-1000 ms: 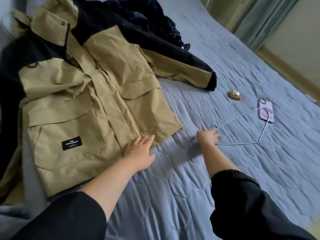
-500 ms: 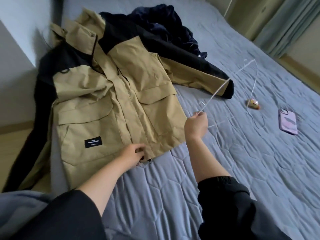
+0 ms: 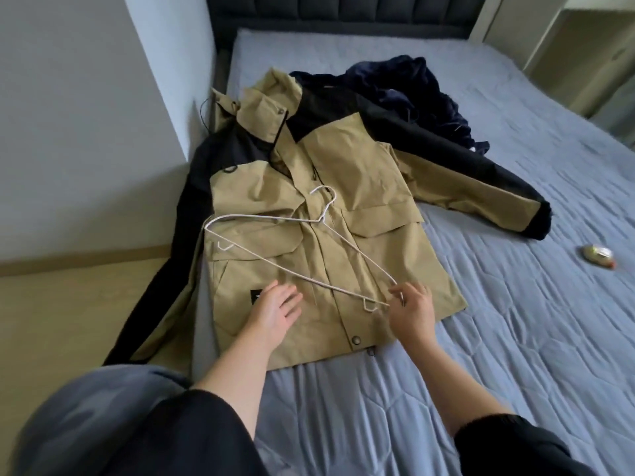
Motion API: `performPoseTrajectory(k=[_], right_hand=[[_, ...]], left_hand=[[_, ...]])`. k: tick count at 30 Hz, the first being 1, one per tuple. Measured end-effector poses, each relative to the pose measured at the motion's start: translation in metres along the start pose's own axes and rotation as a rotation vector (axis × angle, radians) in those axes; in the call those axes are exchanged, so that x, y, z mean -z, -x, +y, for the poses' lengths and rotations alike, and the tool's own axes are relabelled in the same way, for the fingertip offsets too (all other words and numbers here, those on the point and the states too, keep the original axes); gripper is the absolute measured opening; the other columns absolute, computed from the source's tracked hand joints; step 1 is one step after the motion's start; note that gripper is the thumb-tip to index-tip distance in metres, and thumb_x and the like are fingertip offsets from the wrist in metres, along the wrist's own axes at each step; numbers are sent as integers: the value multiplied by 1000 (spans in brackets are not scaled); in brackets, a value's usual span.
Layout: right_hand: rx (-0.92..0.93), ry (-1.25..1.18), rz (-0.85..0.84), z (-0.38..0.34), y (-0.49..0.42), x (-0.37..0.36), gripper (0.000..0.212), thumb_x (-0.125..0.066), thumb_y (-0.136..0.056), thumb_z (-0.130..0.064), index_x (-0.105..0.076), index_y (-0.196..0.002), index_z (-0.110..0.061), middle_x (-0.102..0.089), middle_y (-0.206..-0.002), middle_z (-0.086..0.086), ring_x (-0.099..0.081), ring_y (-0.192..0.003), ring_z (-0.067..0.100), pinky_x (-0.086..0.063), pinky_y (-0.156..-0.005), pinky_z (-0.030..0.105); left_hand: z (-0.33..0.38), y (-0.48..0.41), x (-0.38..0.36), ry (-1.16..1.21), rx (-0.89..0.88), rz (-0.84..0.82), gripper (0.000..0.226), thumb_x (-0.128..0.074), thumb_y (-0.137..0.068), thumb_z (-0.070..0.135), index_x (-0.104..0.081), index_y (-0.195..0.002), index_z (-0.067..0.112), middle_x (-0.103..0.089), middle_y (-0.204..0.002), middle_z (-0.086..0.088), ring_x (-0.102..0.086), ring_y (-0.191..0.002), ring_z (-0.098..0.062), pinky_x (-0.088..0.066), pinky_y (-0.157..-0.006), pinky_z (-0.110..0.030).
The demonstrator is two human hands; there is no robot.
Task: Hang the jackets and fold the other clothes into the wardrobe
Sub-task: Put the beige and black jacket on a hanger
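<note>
Hanging step in hand: right hand (image 3: pixel 412 309) fingers pinch the white hanger (image 3: pixel 275 240) over the tan jacket (image 3: pixel 330 235) lying closed on the bed (image 3: pixel 498 338), left hand (image 3: pixel 275 309) flat and open on it; next, likely opening the front to seat the hanger.

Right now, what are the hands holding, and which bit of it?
The right hand pinches the white wire hanger at its near corner. The left hand holds nothing; it is open over the tan jacket.

Tan-black jacket (image 3: pixel 347 231) flat, front up; white wire hanger (image 3: pixel 302 247) above.
</note>
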State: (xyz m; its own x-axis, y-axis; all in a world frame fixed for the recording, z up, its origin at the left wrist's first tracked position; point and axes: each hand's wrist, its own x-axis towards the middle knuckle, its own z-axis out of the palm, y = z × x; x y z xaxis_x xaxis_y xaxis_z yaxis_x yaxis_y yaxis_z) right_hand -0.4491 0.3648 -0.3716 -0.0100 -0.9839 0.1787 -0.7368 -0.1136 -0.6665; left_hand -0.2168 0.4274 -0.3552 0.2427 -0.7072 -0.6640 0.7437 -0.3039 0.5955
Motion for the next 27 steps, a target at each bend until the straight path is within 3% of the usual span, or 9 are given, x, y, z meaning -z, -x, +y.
performPoseTrajectory(k=[3, 6, 8, 12, 16, 20, 22, 24, 27], right_hand=[[-99, 78, -86, -9, -12, -5, 27, -53, -84, -5, -63, -109, -4, -55, -112, 10, -46, -109, 31, -36, -88, 30], [-155, 248, -290, -26, -29, -14, 55, -48, -86, -14, -38, -140, -10, -43, -140, 11, -37, -128, 31, -30, -106, 39], [-192, 285, -374, -35, -34, -20, 66, -43, -86, -9, -24, -148, -15, -40, -142, 10, -37, -130, 31, -32, -105, 41], [-233, 155, -269, -40, -28, -29, 59, -38, -79, 5, -50, -132, -19, -50, -119, 7, -52, -106, 29, -41, -82, 32], [-215, 135, -164, -28, -15, -28, 49, -40, -75, 9, -63, -111, -14, -42, -94, -3, -44, -82, 21, -35, -70, 28], [-203, 160, -118, -10, -12, -12, 40, -43, -73, 11, -62, -99, -12, -47, -97, 0, -44, -83, 20, -32, -66, 27], [-217, 146, -78, -6, -15, -5, 31, -44, -74, 9, -60, -93, -10, -50, -96, 1, -48, -84, 23, -32, -67, 28], [-266, 115, -54, -10, -22, -1, 24, -44, -76, 4, -59, -88, -9, -53, -91, 3, -50, -84, 26, -33, -70, 29], [-207, 97, -84, -35, -32, -7, 14, -43, -81, -5, -57, -83, -8, -57, -84, 5, -50, -78, 26, -37, -66, 32]], left_hand=[[2, 1, -1, 41, 26, -6, 48, -37, -101, 14, -27, -148, 17, -45, -143, -13, -46, -129, -30, -36, -96, -41], [5, 1, -1, 54, 30, -14, 46, -37, -101, 15, -29, -147, 17, -46, -143, -11, -46, -129, -29, -35, -98, -42], [6, 1, -2, 64, 31, -15, 46, -37, -101, 15, -30, -147, 16, -46, -143, -11, -46, -130, -29, -34, -100, -44], [8, 2, -3, 51, 33, -14, 45, -36, -101, 14, -30, -146, 16, -46, -143, -11, -46, -130, -28, -32, -104, -44], [10, 1, -2, 78, 42, 1, 31, -40, -101, 16, -43, -132, 13, -53, -128, -13, -47, -127, -28, -34, -104, -45], [18, -1, 2, 125, -87, 137, 14, -42, -100, 13, -45, -113, 14, -59, -95, -8, -61, -87, -20, -42, -96, -40], [25, -3, 3, 42, -184, 245, 15, -41, -100, 9, -46, -113, 14, -58, -85, -8, -62, -75, -20, -47, -86, -38], [29, -2, 2, -65, -230, 304, 8, -40, -100, 6, -47, -101, 9, -57, -79, -14, -62, -67, -23, -54, -67, -32], [25, 5, -8, -211, -215, 237, 18, -39, -100, 4, -43, -83, 10, -58, -69, -15, -64, -55, -22, -52, -45, -24]])
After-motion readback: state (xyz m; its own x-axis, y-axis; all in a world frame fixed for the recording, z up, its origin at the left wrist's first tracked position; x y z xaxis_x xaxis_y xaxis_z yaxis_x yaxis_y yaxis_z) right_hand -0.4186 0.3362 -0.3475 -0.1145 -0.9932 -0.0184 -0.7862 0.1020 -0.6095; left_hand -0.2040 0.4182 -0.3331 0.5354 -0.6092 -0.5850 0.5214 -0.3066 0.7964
